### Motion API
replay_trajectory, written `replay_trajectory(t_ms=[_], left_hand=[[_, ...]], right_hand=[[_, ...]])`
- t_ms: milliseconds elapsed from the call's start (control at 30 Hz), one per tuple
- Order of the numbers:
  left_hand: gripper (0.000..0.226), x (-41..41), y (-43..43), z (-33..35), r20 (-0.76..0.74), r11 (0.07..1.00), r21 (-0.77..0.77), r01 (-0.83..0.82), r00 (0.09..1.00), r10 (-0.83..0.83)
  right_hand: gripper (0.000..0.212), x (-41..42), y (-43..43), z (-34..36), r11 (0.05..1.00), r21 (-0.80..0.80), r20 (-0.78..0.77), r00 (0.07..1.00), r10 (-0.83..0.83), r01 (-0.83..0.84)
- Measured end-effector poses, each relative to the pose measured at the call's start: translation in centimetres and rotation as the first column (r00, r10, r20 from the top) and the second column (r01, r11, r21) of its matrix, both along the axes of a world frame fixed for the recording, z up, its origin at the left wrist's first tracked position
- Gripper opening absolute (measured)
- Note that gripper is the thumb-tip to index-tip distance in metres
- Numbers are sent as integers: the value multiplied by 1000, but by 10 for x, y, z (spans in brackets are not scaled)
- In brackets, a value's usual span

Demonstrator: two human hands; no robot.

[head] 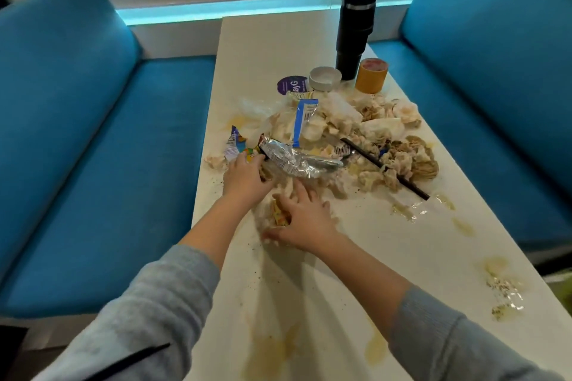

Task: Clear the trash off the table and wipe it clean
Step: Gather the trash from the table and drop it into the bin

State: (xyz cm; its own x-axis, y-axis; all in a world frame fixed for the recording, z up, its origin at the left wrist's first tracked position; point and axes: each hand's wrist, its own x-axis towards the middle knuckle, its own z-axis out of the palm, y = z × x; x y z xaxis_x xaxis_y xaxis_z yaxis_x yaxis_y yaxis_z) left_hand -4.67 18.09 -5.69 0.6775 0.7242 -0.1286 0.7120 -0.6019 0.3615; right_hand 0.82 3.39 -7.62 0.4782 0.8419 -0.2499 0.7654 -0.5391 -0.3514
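Observation:
A heap of trash covers the middle of the white table [356,257]: crumpled stained napkins [399,161], a silver foil wrapper [297,161], a blue-and-white wrapper [305,120], a colourful wrapper [233,142] and a black straw [383,167]. My left hand [244,178] grips the near end of the silver wrapper, fingers curled into the heap. My right hand [305,216] lies with spread fingers on a clump of tissue and a small printed wrapper [278,213] at the heap's near edge. Yellowish spills [495,269] and crumbs stain the tabletop.
A tall black tumbler [356,31], an orange paper cup [371,76], a white round lid [325,77] and a purple round lid [291,85] stand beyond the heap. Blue benches [93,148] flank the table on both sides. A scrap of clear plastic [414,210] lies right of the heap.

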Motion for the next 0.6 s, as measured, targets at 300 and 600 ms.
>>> replay_trajectory(t_ms=[300, 600], left_hand=[[28, 8, -16, -30, 29, 987, 158, 43, 998, -48], [12, -1, -26, -16, 207, 992, 123, 20, 977, -45]], right_hand=[[62, 9, -18, -9, 995, 87, 174, 984, 24, -39], [57, 26, -39, 14, 994, 105, -63, 998, -7, 14]])
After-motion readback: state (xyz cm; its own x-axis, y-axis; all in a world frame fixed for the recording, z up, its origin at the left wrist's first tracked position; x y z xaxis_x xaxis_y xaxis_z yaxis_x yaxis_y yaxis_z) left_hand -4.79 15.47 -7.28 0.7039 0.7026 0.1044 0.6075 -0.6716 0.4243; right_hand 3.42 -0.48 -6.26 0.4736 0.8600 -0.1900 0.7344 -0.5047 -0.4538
